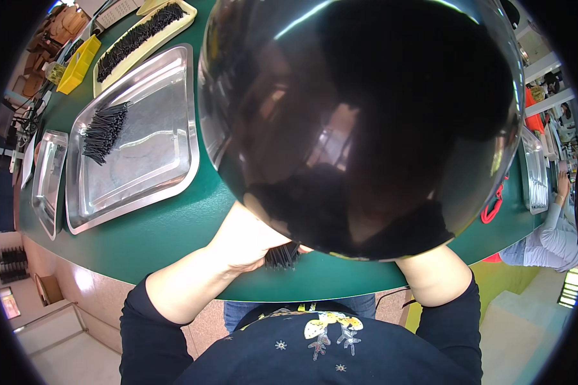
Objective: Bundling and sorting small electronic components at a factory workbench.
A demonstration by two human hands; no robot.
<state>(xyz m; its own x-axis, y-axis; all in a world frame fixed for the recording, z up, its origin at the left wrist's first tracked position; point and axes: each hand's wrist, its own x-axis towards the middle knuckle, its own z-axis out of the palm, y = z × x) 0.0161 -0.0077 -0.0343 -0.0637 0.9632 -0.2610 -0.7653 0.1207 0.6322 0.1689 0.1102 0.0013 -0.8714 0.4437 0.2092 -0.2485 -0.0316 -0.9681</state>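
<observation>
A large, glossy dark dome [379,128] fills the middle of the view and covers much of the work area. Below its lower left edge, my left hand [253,239] is closed around a bundle of thin black rods [281,256], whose ends stick out toward me. Its fingertips are mostly behind the dome. My right forearm [435,276] reaches in from the lower right; the hand itself is hidden by the dome. To the left, a wide metal tray [154,151] holds a heap of similar black rods [105,131] near its left side.
Left on the green table [154,239] stand a narrow metal tray [50,179], a yellow bin [78,64] and a cream tray [167,37] with black rods [138,42]. On the right are a red cord [492,208], another metal tray [534,173] and a co-worker's sleeve [553,228].
</observation>
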